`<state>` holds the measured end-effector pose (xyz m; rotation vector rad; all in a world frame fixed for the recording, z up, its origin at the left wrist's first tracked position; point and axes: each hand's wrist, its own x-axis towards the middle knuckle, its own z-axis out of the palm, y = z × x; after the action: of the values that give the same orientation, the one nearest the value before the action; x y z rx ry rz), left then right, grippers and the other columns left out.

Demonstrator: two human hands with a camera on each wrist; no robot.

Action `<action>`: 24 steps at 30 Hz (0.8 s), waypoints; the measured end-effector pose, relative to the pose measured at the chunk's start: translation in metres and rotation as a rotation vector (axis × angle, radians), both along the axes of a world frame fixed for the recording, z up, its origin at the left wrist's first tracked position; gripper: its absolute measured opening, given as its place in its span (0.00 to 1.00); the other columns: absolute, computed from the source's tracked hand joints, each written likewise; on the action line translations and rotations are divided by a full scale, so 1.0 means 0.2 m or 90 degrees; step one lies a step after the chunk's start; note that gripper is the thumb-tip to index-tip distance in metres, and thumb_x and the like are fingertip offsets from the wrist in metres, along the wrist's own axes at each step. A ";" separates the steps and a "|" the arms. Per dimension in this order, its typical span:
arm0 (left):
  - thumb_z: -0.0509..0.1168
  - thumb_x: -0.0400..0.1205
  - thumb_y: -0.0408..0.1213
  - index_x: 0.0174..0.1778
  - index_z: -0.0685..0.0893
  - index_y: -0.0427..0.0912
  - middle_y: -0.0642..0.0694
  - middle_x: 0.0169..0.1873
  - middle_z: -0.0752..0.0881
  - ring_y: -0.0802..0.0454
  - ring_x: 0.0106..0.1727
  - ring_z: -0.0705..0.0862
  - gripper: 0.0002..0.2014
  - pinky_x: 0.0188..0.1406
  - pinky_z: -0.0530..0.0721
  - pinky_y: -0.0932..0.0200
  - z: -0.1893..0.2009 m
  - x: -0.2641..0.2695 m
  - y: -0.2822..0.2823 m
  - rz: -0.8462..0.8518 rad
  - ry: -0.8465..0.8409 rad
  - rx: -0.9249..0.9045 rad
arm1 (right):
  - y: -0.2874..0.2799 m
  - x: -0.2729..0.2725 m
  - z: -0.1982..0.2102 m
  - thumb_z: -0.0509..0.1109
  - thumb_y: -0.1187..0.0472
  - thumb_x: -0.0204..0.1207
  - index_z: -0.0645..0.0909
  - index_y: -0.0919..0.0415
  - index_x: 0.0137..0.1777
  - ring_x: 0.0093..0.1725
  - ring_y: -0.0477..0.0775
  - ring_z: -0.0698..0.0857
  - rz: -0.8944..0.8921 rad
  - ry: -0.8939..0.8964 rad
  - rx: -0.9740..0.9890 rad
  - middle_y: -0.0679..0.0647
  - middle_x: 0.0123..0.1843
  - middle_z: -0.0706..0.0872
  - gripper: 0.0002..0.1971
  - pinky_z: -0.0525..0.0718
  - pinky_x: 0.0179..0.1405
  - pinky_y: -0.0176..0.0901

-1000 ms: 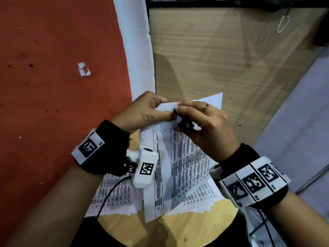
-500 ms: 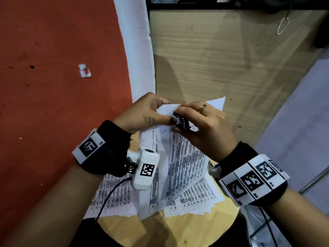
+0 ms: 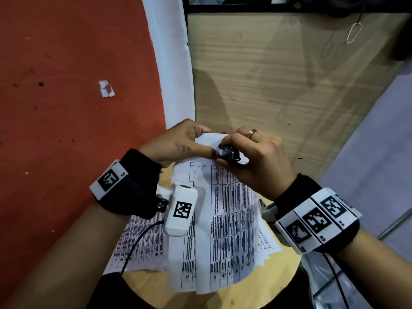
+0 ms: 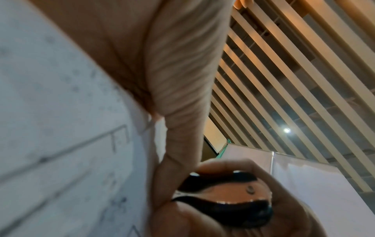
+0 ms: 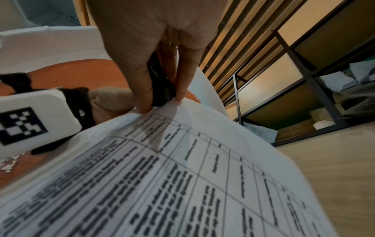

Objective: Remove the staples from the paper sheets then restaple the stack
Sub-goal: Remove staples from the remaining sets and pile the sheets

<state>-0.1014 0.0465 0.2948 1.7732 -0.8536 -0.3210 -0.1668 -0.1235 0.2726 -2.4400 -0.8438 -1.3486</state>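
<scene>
Where hands pinch, printed paper sheets (image 3: 223,224) curl

Paper sheets (image 3: 225,230) on round table (image 3: 263,293), hands (image 3: 178,141) at far edge.

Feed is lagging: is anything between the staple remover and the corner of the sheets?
Nothing visible: the right hand holds the staple remover right on the paper sheets at the top corner, which the left hand pinches.

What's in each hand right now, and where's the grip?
Left hand pinches the printed white paper sheets at their top corner. Right hand squeezes the small black staple remover by its two sides.
</scene>
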 end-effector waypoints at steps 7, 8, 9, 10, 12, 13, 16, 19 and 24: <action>0.74 0.70 0.30 0.45 0.86 0.32 0.41 0.39 0.87 0.53 0.41 0.84 0.10 0.44 0.79 0.61 0.00 0.00 0.01 -0.005 0.051 -0.035 | -0.01 0.00 0.02 0.79 0.55 0.66 0.87 0.63 0.45 0.36 0.55 0.85 0.029 0.029 0.061 0.53 0.39 0.88 0.12 0.79 0.33 0.47; 0.75 0.68 0.29 0.44 0.86 0.33 0.44 0.37 0.89 0.55 0.39 0.85 0.10 0.43 0.81 0.65 0.00 -0.01 0.01 -0.008 0.057 -0.049 | -0.01 0.00 0.02 0.79 0.56 0.65 0.87 0.63 0.45 0.38 0.52 0.84 0.040 0.036 0.084 0.53 0.40 0.88 0.13 0.79 0.35 0.44; 0.75 0.67 0.29 0.43 0.86 0.36 0.48 0.35 0.90 0.58 0.36 0.86 0.10 0.40 0.82 0.68 0.01 -0.02 0.01 -0.014 0.062 -0.068 | -0.01 -0.01 0.01 0.80 0.57 0.64 0.87 0.64 0.45 0.40 0.49 0.84 0.057 0.045 0.110 0.53 0.41 0.89 0.13 0.80 0.37 0.43; 0.72 0.67 0.29 0.43 0.86 0.37 0.51 0.34 0.90 0.60 0.35 0.86 0.09 0.39 0.84 0.68 0.01 -0.03 0.01 -0.019 0.064 -0.087 | -0.01 -0.01 0.01 0.80 0.58 0.64 0.87 0.65 0.45 0.41 0.48 0.84 0.077 0.055 0.136 0.53 0.41 0.89 0.14 0.81 0.39 0.44; 0.70 0.67 0.29 0.40 0.89 0.40 0.50 0.34 0.90 0.59 0.35 0.87 0.08 0.38 0.85 0.67 0.01 -0.04 0.01 -0.032 0.070 -0.118 | -0.01 -0.03 0.02 0.81 0.57 0.63 0.86 0.65 0.46 0.42 0.48 0.86 0.119 0.084 0.197 0.53 0.43 0.89 0.15 0.84 0.42 0.46; 0.70 0.67 0.29 0.37 0.91 0.42 0.50 0.33 0.90 0.59 0.34 0.88 0.07 0.36 0.85 0.67 0.02 -0.05 0.01 -0.040 0.068 -0.127 | -0.02 -0.03 0.02 0.81 0.56 0.63 0.86 0.64 0.47 0.43 0.48 0.87 0.144 0.104 0.233 0.53 0.44 0.89 0.16 0.85 0.44 0.47; 0.73 0.69 0.28 0.33 0.91 0.46 0.51 0.31 0.90 0.59 0.31 0.87 0.07 0.32 0.83 0.69 0.03 -0.06 0.02 -0.056 0.047 -0.130 | -0.02 -0.05 0.04 0.80 0.54 0.63 0.84 0.58 0.50 0.48 0.48 0.89 0.203 0.148 0.310 0.50 0.47 0.89 0.16 0.87 0.49 0.50; 0.75 0.69 0.32 0.34 0.91 0.46 0.50 0.31 0.89 0.58 0.31 0.86 0.04 0.33 0.82 0.67 0.02 -0.06 0.01 -0.038 0.014 -0.136 | -0.02 -0.04 0.05 0.80 0.54 0.63 0.83 0.54 0.50 0.48 0.46 0.89 0.225 0.158 0.342 0.47 0.48 0.88 0.17 0.87 0.50 0.47; 0.75 0.65 0.44 0.33 0.90 0.46 0.47 0.30 0.85 0.56 0.32 0.81 0.06 0.31 0.77 0.66 -0.02 -0.05 -0.01 0.063 -0.061 -0.150 | -0.02 -0.03 0.04 0.81 0.58 0.63 0.84 0.57 0.48 0.46 0.43 0.88 0.191 0.149 0.332 0.45 0.47 0.88 0.15 0.85 0.49 0.40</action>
<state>-0.1117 0.0454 0.2909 1.6133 -0.8324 -0.0685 -0.1738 -0.1273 0.2796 -1.9290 -0.6627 -0.9947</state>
